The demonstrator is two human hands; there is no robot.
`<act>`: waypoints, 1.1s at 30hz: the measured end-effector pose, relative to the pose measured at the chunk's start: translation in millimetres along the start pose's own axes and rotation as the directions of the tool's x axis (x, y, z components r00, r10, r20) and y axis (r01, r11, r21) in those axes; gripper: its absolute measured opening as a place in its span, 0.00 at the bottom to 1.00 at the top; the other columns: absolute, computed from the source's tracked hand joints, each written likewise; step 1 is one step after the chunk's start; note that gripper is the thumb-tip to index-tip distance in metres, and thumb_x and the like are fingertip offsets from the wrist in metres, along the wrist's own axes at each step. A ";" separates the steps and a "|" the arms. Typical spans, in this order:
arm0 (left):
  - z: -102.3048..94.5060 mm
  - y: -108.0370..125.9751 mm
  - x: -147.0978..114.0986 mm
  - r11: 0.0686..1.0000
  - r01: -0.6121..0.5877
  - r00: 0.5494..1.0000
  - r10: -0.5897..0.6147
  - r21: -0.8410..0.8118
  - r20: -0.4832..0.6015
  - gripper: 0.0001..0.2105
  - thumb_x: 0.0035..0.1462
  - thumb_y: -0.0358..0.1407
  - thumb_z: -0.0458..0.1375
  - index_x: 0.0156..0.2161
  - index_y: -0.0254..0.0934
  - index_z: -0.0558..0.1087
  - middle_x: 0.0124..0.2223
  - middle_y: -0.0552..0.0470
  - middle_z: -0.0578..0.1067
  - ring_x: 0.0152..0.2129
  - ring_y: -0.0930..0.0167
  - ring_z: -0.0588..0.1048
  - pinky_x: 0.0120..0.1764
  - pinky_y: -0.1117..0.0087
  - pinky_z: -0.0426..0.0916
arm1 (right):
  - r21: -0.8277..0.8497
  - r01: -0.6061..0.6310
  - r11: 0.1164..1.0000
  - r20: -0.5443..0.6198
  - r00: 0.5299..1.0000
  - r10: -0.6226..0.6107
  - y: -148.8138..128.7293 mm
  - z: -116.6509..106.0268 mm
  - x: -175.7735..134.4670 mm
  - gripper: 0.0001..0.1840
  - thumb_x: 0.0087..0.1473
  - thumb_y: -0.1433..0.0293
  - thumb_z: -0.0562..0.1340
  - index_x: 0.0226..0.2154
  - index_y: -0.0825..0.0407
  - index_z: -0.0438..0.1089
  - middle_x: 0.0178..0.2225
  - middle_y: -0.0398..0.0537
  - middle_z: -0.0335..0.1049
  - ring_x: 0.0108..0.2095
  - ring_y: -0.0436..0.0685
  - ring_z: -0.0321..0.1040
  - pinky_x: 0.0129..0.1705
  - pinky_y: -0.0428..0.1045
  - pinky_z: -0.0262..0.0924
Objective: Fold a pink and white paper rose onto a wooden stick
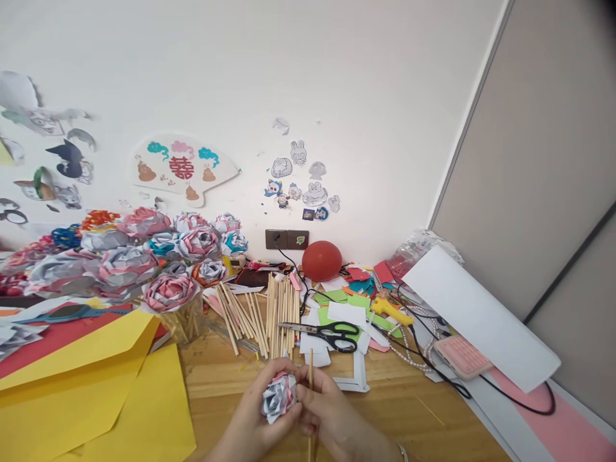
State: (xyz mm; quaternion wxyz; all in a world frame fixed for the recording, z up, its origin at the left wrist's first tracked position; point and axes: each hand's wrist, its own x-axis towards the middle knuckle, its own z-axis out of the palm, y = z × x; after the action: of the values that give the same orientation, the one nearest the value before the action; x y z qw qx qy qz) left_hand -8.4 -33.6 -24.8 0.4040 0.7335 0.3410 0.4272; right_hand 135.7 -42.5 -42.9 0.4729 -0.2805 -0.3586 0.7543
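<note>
Near the table's front edge, my left hand is closed around a paper rose with grey-white and pink petals. Its bloom faces up toward me. Close against it, my right hand grips a thin wooden stick that stands roughly upright between thumb and fingers. The right fingertips touch the side of the rose. Whether the stick is joined to the flower cannot be made out. Just beyond the hands lie black-handled scissors and several loose wooden sticks.
Many finished paper flowers stand at the left, behind yellow paper sheets. A yellow glue gun with a black cord, paper scraps, a red balloon and a pink calculator-like device lie to the right.
</note>
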 end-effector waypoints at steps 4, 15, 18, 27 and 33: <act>0.3 -1.5 0.5 1.000 -0.014 1.000 0.014 -0.003 -0.007 0.09 0.49 0.33 0.56 0.37 0.38 0.62 0.29 0.55 0.68 0.25 0.71 0.69 0.28 0.74 0.65 | 0.002 0.004 1.000 0.017 1.000 -0.004 -0.1 -0.5 1.6 0.21 0.39 0.59 0.69 0.29 0.52 0.60 0.17 0.34 0.57 0.14 0.41 0.44 0.17 0.40 0.40; -1.0 -0.1 1.8 0.999 -0.026 1.000 0.026 0.032 0.003 0.08 0.48 0.31 0.55 0.35 0.38 0.62 0.28 0.56 0.67 0.23 0.72 0.68 0.27 0.75 0.64 | -0.016 0.012 1.000 0.007 1.000 -0.012 0.6 0.0 1.5 0.22 0.38 0.59 0.69 0.29 0.52 0.60 0.18 0.34 0.57 0.14 0.41 0.44 0.17 0.40 0.40; -0.7 -0.5 1.2 0.999 -0.027 1.000 0.027 0.047 -0.008 0.08 0.48 0.31 0.56 0.35 0.38 0.62 0.28 0.56 0.67 0.24 0.72 0.68 0.27 0.75 0.64 | -0.018 0.010 1.000 0.004 1.000 -0.010 0.0 -0.2 1.4 0.22 0.38 0.59 0.69 0.28 0.52 0.60 0.18 0.34 0.56 0.14 0.41 0.43 0.17 0.40 0.39; 0.7 -6.2 -1.1 1.000 -0.022 1.000 0.022 0.002 0.005 0.14 0.50 0.32 0.55 0.42 0.40 0.60 0.35 0.52 0.69 0.29 0.69 0.72 0.32 0.71 0.66 | -0.027 0.009 1.000 0.001 1.000 -0.009 -0.2 -0.5 2.3 0.22 0.38 0.58 0.69 0.29 0.53 0.59 0.19 0.35 0.58 0.15 0.41 0.46 0.17 0.40 0.39; -0.2 -7.1 -1.2 0.999 -0.020 0.995 0.024 0.037 -0.093 0.30 0.47 0.33 0.56 0.54 0.42 0.48 0.34 0.54 0.68 0.26 0.70 0.71 0.31 0.71 0.67 | -0.065 0.042 0.997 0.021 0.999 -0.040 -12.1 0.7 1.7 0.22 0.35 0.60 0.70 0.27 0.53 0.61 0.19 0.35 0.57 0.16 0.42 0.48 0.17 0.40 0.40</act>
State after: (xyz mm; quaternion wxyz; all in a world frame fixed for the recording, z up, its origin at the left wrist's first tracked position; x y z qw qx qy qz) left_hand -10.1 -31.4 -31.5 0.3695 0.7235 0.3590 0.4595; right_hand 140.8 -37.5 -32.9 0.4753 -0.2810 -0.3935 0.7351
